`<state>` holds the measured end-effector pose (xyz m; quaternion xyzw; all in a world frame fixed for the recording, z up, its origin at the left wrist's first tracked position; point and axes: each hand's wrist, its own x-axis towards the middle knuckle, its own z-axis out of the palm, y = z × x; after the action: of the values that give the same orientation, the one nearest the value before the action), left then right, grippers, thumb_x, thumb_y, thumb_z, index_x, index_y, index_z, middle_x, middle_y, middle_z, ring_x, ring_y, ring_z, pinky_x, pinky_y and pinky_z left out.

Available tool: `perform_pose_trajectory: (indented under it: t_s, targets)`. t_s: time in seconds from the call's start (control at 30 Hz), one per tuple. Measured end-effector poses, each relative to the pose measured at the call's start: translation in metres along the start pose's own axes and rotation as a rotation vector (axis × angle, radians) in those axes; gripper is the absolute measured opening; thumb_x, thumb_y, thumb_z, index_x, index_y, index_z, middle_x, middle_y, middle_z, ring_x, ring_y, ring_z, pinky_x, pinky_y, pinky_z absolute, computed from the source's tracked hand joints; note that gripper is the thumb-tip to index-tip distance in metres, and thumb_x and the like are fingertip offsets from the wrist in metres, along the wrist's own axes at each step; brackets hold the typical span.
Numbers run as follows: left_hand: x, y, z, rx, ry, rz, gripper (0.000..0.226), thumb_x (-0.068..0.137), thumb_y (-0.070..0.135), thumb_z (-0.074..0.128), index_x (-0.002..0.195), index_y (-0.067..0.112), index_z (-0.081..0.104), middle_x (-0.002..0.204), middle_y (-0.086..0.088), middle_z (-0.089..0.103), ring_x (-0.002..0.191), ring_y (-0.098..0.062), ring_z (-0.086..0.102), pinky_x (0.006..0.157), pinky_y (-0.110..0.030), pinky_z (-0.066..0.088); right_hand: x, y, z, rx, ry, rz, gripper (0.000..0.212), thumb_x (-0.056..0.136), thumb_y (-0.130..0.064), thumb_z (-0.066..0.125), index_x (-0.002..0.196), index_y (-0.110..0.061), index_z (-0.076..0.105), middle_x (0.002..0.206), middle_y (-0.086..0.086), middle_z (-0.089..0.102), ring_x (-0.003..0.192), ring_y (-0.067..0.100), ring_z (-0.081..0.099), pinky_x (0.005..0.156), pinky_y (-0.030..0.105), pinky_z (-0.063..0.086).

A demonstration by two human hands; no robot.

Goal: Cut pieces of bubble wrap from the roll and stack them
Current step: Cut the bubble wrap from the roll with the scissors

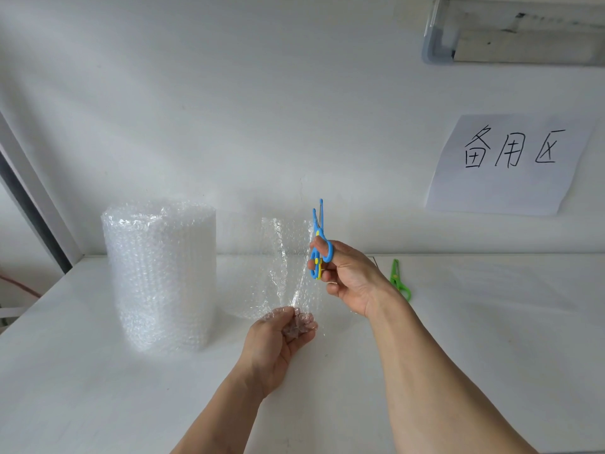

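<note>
Bubble wrap (288,267) is hanging upright in front of the person, a loose sheet trailing toward the roll (160,276), which is standing on end on the white table (491,339) at the left. The left hand (281,335) is pinching the sheet's lower edge, bunched between curled fingers, while the right hand (347,276) is gripping the blue scissors (319,240), fingers through the loops, blades pointing up and slightly parted along the sheet's right side. A green clip-like tool (399,280) is lying on the table just beyond the right wrist, and a paper sign (510,162) is hanging on the wall. Whether the sheet is already severed from the roll is hard to tell. The film looks limp and crumpled, so the blades are likely to be folding it rather than slicing, giving a ragged or wandering edge. Holding only one bunched corner leaves little tension, and the piece could be slipping free or coming out uneven for stacking.
</note>
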<state>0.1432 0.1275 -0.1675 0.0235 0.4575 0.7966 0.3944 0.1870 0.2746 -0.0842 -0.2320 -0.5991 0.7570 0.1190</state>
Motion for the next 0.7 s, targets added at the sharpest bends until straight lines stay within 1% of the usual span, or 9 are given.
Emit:
perform_pose_trajectory:
  t_s: [0.03, 0.13, 0.27, 0.37, 0.47, 0.57, 0.7]
  targets:
    - [0.000, 0.000, 0.000, 0.001, -0.001, 0.002, 0.016, 0.099, 0.004, 0.043, 0.091, -0.001, 0.056, 0.080, -0.021, 0.063, 0.072, -0.029, 0.065, 0.073, -0.036, 0.059, 0.000, -0.001, 0.000, -0.003, -0.003, 0.000, 0.033, 0.076, -0.047, 0.076, 0.094, -0.021, 0.067, 0.073, 0.001, 0.067, 0.051, 0.006, 0.038, 0.044, 0.017, 0.029]
    - [0.000, 0.000, 0.000, 0.019, -0.003, 0.007, 0.015, 0.099, 0.004, 0.043, 0.094, -0.001, 0.056, 0.081, -0.020, 0.063, 0.072, -0.029, 0.065, 0.074, -0.036, 0.059, 0.002, -0.002, -0.001, 0.011, 0.022, -0.006, 0.032, 0.076, -0.046, 0.077, 0.093, -0.020, 0.067, 0.067, -0.002, 0.064, 0.048, 0.005, 0.036, 0.043, 0.016, 0.029]
    - [0.002, -0.001, 0.000, 0.005, 0.023, 0.004, 0.016, 0.099, 0.003, 0.044, 0.092, -0.003, 0.058, 0.082, -0.022, 0.064, 0.072, -0.030, 0.065, 0.068, -0.035, 0.059, 0.003, -0.009, -0.003, 0.030, 0.028, -0.019, 0.030, 0.077, -0.045, 0.076, 0.093, -0.020, 0.067, 0.064, -0.003, 0.062, 0.048, 0.006, 0.033, 0.043, 0.017, 0.028]
    - [0.004, -0.002, -0.001, -0.005, 0.026, -0.001, 0.018, 0.098, 0.003, 0.044, 0.089, -0.002, 0.058, 0.083, -0.023, 0.064, 0.074, -0.031, 0.066, 0.072, -0.037, 0.059, -0.001, -0.012, -0.005, 0.017, 0.046, -0.024, 0.030, 0.078, -0.042, 0.077, 0.094, -0.019, 0.066, 0.066, -0.001, 0.064, 0.046, 0.005, 0.037, 0.043, 0.017, 0.031]
    - [0.007, -0.001, 0.000, -0.025, 0.048, 0.011, 0.019, 0.098, 0.003, 0.043, 0.087, -0.001, 0.057, 0.081, -0.021, 0.064, 0.075, -0.030, 0.066, 0.077, -0.037, 0.057, -0.005, -0.002, -0.009, -0.064, 0.115, 0.002, 0.032, 0.075, -0.037, 0.081, 0.092, -0.019, 0.060, 0.069, 0.003, 0.067, 0.045, 0.005, 0.039, 0.043, 0.017, 0.034]
    - [0.012, 0.001, 0.003, -0.035, 0.094, 0.020, 0.016, 0.097, 0.003, 0.046, 0.086, -0.001, 0.058, 0.079, -0.020, 0.065, 0.074, -0.029, 0.065, 0.076, -0.037, 0.057, -0.009, 0.020, -0.011, -0.189, 0.168, 0.019, 0.033, 0.077, -0.029, 0.081, 0.083, -0.018, 0.051, 0.069, 0.008, 0.067, 0.042, 0.007, 0.041, 0.044, 0.019, 0.038]
    - [0.014, 0.001, 0.005, -0.026, 0.134, 0.008, 0.014, 0.095, 0.001, 0.049, 0.087, -0.004, 0.060, 0.080, -0.021, 0.066, 0.075, -0.029, 0.066, 0.078, -0.038, 0.056, -0.018, 0.048, -0.013, -0.285, 0.136, 0.054, 0.025, 0.082, -0.018, 0.076, 0.080, -0.011, 0.052, 0.072, 0.012, 0.063, 0.046, 0.011, 0.047, 0.045, 0.021, 0.045]
